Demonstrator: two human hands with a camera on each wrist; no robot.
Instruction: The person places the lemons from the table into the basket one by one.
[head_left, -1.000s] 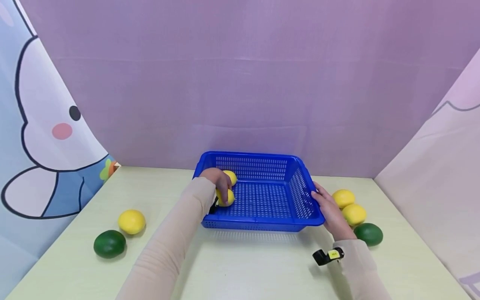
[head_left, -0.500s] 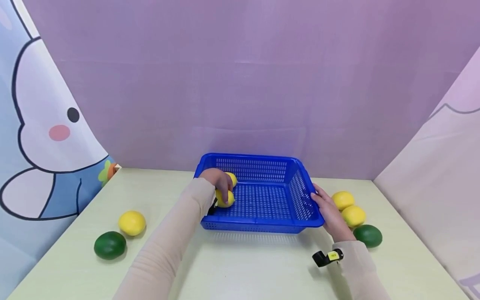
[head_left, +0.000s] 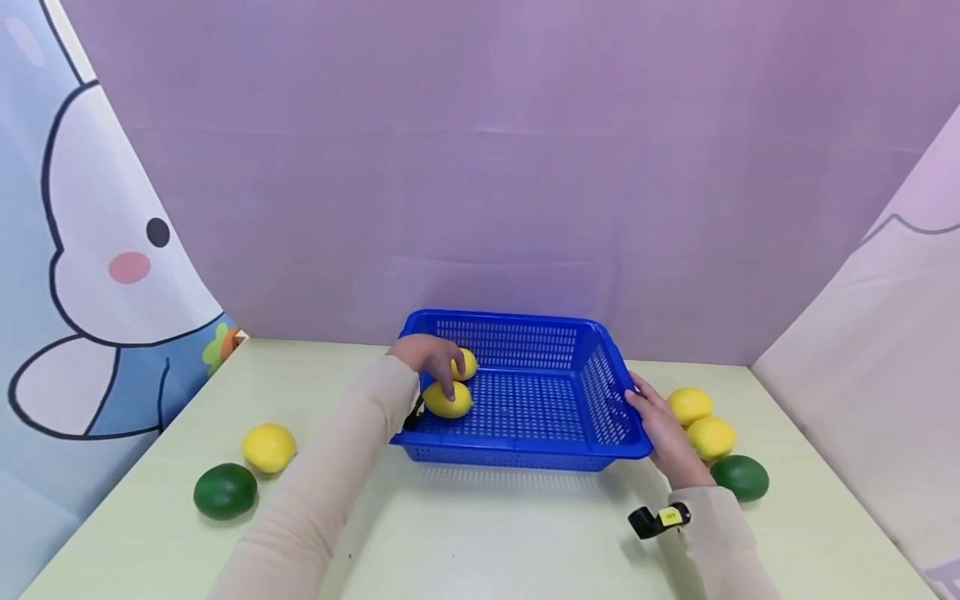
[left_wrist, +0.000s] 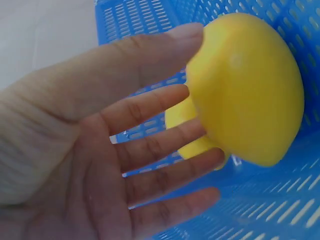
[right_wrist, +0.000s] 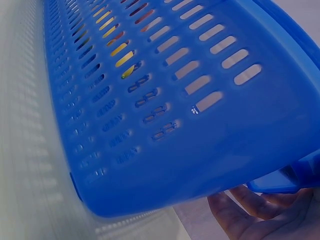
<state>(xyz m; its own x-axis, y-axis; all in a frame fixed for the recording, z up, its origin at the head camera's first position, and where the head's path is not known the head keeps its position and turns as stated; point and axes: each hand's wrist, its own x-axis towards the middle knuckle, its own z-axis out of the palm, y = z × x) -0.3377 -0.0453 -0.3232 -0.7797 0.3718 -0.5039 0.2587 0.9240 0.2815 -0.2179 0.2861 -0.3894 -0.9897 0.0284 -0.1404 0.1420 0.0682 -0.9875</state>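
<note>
Inside the blue plastic basket (head_left: pixel 517 452) two yellow lemons lie at the left end: a front lemon (head_left: pixel 450 407) and a back lemon (head_left: pixel 470 364). Over them reaches my left hand (head_left: pixel 431 357), its fingers spread and fairly straight. In the left wrist view the thumb and fingertips of the left hand (left_wrist: pixel 115 145) are right at the near lemon (left_wrist: pixel 250 90), not wrapped round it; another lemon is partly hidden behind the fingers. My right hand (head_left: pixel 665 429) holds the basket's right rim, thumb on top. In the right wrist view, curled fingers of the right hand (right_wrist: pixel 272 212) show below the rim.
On the table's left are a lemon (head_left: pixel 269 447) and a dark green avocado-shaped fruit (head_left: pixel 226 492). Right of my right hand lie two lemons, a far lemon (head_left: pixel 690 405) and a nearer lemon (head_left: pixel 712 437), with another green fruit (head_left: pixel 740 477). A purple cloth (head_left: pixel 480 208) hangs behind.
My left hand has let go of the front lemon; its fingers have opened and lifted slightly up and left. The right hand stays on the basket. The view has shifted a little.
</note>
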